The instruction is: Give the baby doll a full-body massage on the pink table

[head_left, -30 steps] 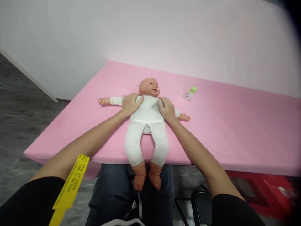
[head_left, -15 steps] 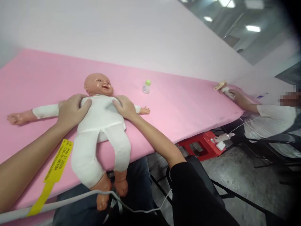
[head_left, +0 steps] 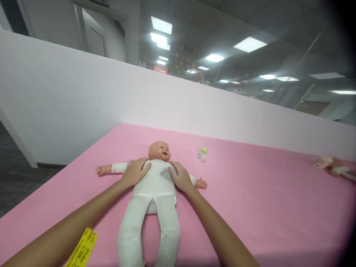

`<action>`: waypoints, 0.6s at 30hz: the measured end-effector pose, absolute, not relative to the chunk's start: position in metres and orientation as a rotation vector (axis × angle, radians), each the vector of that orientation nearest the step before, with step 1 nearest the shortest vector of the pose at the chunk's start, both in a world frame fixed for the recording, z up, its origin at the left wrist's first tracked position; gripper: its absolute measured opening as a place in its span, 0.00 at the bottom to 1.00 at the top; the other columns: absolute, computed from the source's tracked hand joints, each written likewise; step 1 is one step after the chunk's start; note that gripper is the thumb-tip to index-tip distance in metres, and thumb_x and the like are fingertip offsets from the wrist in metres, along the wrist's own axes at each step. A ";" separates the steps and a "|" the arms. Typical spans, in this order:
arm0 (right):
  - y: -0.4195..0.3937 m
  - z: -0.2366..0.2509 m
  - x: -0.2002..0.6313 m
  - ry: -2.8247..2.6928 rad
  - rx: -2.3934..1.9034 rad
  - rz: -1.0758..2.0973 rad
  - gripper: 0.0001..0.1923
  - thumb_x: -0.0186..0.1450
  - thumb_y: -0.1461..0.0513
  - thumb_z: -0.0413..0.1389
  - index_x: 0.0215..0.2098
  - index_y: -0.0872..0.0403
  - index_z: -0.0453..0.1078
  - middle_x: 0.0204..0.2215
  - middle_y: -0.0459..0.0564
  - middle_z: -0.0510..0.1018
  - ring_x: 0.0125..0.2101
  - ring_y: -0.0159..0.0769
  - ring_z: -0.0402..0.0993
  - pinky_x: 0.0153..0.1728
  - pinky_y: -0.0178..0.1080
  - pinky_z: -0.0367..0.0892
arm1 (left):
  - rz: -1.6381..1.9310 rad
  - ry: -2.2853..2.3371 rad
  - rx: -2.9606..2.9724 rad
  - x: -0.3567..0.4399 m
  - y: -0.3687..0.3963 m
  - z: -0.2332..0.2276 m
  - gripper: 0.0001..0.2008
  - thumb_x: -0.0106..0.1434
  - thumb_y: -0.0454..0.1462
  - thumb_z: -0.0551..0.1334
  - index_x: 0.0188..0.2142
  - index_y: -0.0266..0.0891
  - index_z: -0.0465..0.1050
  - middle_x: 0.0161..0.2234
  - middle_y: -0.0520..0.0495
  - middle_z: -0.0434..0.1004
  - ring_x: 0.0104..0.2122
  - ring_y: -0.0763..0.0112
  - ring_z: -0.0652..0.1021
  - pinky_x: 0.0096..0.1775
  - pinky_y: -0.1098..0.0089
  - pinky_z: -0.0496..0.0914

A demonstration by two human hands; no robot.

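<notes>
A baby doll (head_left: 155, 181) with a cloth body in white and a bald plastic head lies on its back on the pink-covered table (head_left: 250, 207). Its arms stretch out to both sides. My left hand (head_left: 136, 172) grips the doll at the shoulder on the picture's left, thumb on the chest. On the other side, my right hand (head_left: 180, 176) holds the opposite shoulder the same way, its fingers partly hidden behind the doll. Just beyond the doll's outstretched hand stands a small baby bottle (head_left: 202, 155) with a green cap; neither hand touches it.
A white partition (head_left: 194, 107) runs along the table's far edge. Another doll (head_left: 330, 165) lies blurred at the far right. A yellow printed tag (head_left: 83, 248) hangs by my left forearm. Ceiling lights and a doorway show beyond the partition.
My view has tilted up and swung left, so the room beyond the partition shows and the seated person at right has left view. Both hands keep their hold on the doll.
</notes>
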State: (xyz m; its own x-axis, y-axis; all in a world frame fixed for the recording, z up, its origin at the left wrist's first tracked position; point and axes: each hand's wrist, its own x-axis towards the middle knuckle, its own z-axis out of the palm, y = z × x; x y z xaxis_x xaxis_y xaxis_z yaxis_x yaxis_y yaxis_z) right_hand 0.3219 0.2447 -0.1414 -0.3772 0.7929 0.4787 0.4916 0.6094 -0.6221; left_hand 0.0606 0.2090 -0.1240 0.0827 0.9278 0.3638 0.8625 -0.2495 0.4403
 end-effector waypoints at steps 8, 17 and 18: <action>0.243 -0.144 0.320 -2.020 -1.000 0.564 0.20 0.74 0.51 0.50 0.57 0.48 0.73 0.53 0.54 0.79 0.54 0.47 0.75 0.58 0.50 0.68 | 0.951 1.818 2.182 0.060 0.204 -0.128 0.19 0.74 0.49 0.49 0.49 0.44 0.73 0.51 0.43 0.81 0.51 0.51 0.78 0.55 0.51 0.63; 0.334 -0.129 0.299 -1.417 -1.078 1.108 0.28 0.63 0.47 0.59 0.58 0.47 0.73 0.54 0.53 0.79 0.43 0.42 0.80 0.43 0.41 0.76 | 1.470 1.680 1.657 0.078 0.268 -0.102 0.25 0.69 0.47 0.57 0.62 0.41 0.67 0.62 0.38 0.71 0.57 0.56 0.75 0.57 0.60 0.69; 0.346 -0.128 0.289 -1.387 -1.044 1.148 0.27 0.62 0.47 0.58 0.56 0.47 0.74 0.51 0.52 0.81 0.42 0.41 0.81 0.42 0.41 0.76 | 1.484 1.680 1.618 0.084 0.281 -0.098 0.26 0.68 0.46 0.58 0.63 0.40 0.67 0.62 0.37 0.71 0.59 0.55 0.74 0.59 0.59 0.68</action>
